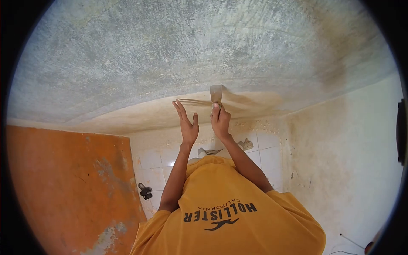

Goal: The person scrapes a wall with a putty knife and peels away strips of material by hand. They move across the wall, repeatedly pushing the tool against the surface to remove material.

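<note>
My right hand [220, 120] is closed round the handle of a scraper [216, 92], its thumb lying along the tool. The wide metal blade points up and rests at the wall [170, 55], which is mottled grey above and cream below. To the left, my left hand [187, 126] is raised with its fingers stretched out, the fingertips at or close to the cream part of the wall. It holds nothing. Shadows of the hand and scraper fall on the wall.
An orange wall [76, 182] with peeling patches stands at the left, and a stained pale wall [331, 148] at the right. Below is a white tiled floor [151, 159] with debris along the wall's foot and a dark object [145, 191] at the left.
</note>
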Demonstrator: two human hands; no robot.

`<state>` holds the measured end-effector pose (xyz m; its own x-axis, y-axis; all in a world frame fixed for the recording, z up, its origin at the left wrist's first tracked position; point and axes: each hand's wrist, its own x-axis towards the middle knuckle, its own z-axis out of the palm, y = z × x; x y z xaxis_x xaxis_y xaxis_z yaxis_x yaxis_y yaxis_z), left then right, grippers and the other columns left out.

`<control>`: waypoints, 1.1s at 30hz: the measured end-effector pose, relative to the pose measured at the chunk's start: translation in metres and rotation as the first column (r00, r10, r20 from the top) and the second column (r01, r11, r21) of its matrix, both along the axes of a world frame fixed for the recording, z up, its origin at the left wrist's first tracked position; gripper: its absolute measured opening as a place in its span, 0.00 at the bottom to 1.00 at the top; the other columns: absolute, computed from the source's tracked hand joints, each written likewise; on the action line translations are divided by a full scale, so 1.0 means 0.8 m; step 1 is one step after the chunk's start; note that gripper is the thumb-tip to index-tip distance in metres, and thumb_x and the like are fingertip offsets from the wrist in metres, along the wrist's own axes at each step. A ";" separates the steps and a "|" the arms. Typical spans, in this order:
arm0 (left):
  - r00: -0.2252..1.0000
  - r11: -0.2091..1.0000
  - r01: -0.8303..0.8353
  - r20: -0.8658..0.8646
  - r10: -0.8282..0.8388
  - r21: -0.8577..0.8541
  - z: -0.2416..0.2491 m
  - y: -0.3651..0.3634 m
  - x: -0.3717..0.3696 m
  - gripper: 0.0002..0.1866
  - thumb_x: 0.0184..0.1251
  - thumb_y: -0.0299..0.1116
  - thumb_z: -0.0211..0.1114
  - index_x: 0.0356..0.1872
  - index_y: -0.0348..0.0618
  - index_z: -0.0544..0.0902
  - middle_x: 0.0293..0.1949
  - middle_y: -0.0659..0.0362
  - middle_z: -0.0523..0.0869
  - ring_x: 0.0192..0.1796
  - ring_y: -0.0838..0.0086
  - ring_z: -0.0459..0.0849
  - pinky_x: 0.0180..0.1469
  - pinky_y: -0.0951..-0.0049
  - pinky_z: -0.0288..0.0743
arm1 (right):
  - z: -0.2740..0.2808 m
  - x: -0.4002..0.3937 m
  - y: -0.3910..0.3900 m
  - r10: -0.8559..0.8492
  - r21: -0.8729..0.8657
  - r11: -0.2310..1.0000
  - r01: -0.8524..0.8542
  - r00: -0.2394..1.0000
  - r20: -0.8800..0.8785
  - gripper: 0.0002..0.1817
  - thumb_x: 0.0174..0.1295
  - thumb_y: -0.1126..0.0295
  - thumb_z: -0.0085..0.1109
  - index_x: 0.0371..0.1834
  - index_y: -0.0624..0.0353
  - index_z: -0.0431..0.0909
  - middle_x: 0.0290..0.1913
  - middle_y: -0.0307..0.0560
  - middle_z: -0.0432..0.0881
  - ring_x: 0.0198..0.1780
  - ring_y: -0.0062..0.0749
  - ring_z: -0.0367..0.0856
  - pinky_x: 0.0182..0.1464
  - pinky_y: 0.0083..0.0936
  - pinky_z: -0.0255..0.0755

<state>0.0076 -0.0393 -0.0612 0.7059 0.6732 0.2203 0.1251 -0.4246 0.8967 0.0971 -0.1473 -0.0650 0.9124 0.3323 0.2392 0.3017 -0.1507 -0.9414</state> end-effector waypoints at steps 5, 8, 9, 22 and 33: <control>0.999 0.999 0.033 -0.011 -0.033 0.004 0.001 0.006 0.001 0.49 0.71 0.21 0.60 0.83 0.44 0.37 0.82 0.37 0.29 0.83 0.37 0.36 0.81 0.50 0.48 | -0.049 -0.011 -0.004 -0.049 -0.012 0.999 0.049 0.997 -0.067 0.25 0.81 0.55 0.46 0.30 0.64 0.76 0.15 0.45 0.73 0.16 0.32 0.76 0.22 0.32 0.67; 0.998 0.998 0.057 -0.021 -0.057 0.001 0.002 0.005 0.000 0.49 0.71 0.21 0.60 0.83 0.45 0.36 0.82 0.37 0.28 0.83 0.37 0.36 0.81 0.50 0.49 | -0.044 -0.017 -0.002 -0.065 -0.017 0.998 0.063 0.983 -0.170 0.27 0.81 0.53 0.45 0.28 0.63 0.74 0.15 0.44 0.73 0.16 0.31 0.75 0.22 0.31 0.66; 0.998 0.998 0.061 -0.035 -0.061 0.003 0.002 0.004 -0.001 0.49 0.71 0.21 0.60 0.83 0.45 0.36 0.82 0.38 0.28 0.83 0.37 0.36 0.81 0.50 0.49 | -0.052 -0.018 -0.005 -0.066 0.010 0.998 0.068 0.983 -0.170 0.27 0.81 0.53 0.45 0.28 0.63 0.74 0.14 0.44 0.72 0.16 0.31 0.75 0.22 0.31 0.66; 0.993 0.994 0.105 -0.062 -0.105 0.005 -0.004 0.009 0.005 0.51 0.72 0.23 0.61 0.83 0.45 0.32 0.81 0.40 0.23 0.83 0.38 0.32 0.81 0.49 0.47 | -0.056 -0.009 -0.003 -0.088 0.059 0.993 0.106 0.966 -0.243 0.28 0.81 0.53 0.46 0.26 0.63 0.73 0.14 0.42 0.72 0.16 0.27 0.73 0.22 0.30 0.66; 0.989 0.991 0.135 -0.062 -0.135 0.000 -0.011 0.011 0.000 0.51 0.73 0.23 0.62 0.83 0.44 0.31 0.81 0.39 0.23 0.83 0.39 0.31 0.82 0.50 0.45 | -0.045 -0.018 -0.039 -0.052 -0.003 0.999 0.053 0.986 -0.161 0.18 0.79 0.57 0.52 0.41 0.63 0.75 0.17 0.41 0.73 0.19 0.22 0.73 0.24 0.25 0.66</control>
